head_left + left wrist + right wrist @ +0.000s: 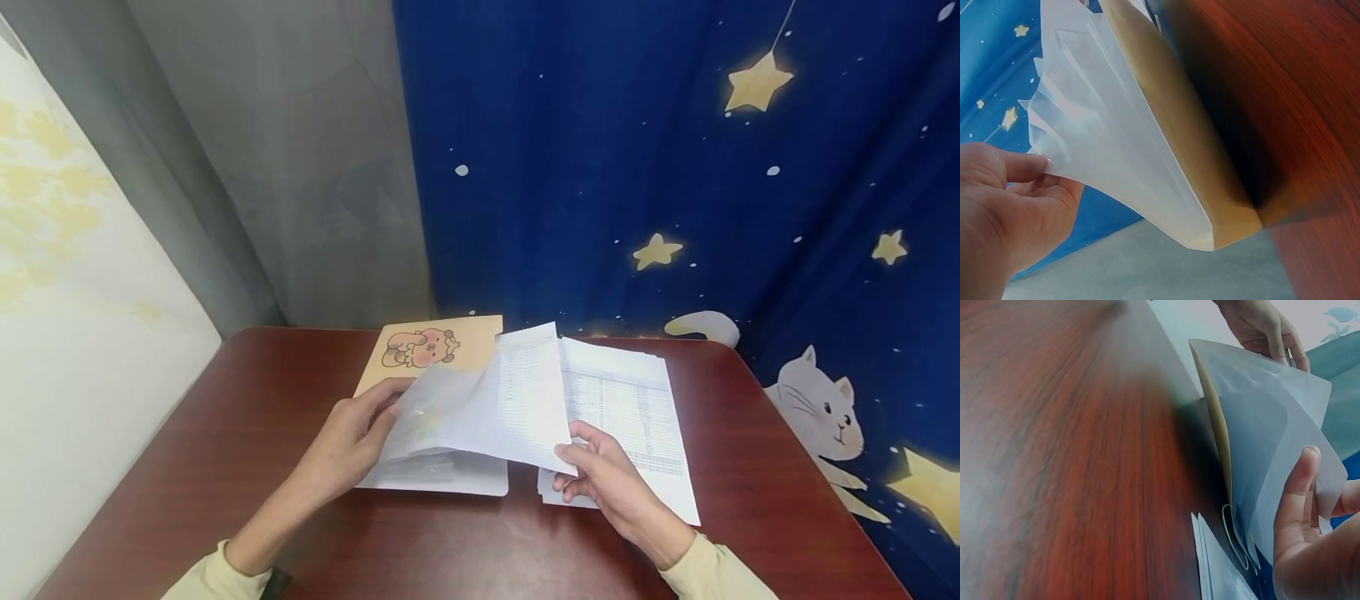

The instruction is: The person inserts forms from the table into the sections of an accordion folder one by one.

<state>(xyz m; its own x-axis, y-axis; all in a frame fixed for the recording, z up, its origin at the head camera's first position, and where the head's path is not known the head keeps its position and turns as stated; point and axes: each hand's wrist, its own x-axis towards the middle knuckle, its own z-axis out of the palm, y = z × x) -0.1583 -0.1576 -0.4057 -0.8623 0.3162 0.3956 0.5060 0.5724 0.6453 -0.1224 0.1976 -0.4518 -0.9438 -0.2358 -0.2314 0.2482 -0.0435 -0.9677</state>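
Note:
A tan folder (pixel 480 330) with a bear drawing lies open on the table, its clear plastic sleeves (pixel 423 417) lifted and fanned. My left hand (pixel 351 437) pinches the outer edge of a sleeve between thumb and fingers; the left wrist view shows this grip on the sleeves (pixel 1100 125) too. With thumb and fingers, my right hand (pixel 607 479) grips the near right corner of a white printed sheet (pixel 528 400). The sheet's left part runs in behind the translucent plastic. In the right wrist view, the sheet and sleeves (pixel 1254 375) stand up from the cover.
Right of the folder lies a stack of printed papers (pixel 645 417), partly under the lifted sheet and my right hand. The reddish-brown table (pixel 300 358) has a white wall (pixel 75 375) at left. Grey and blue star-patterned curtains (pixel 570 183) hang along its far side.

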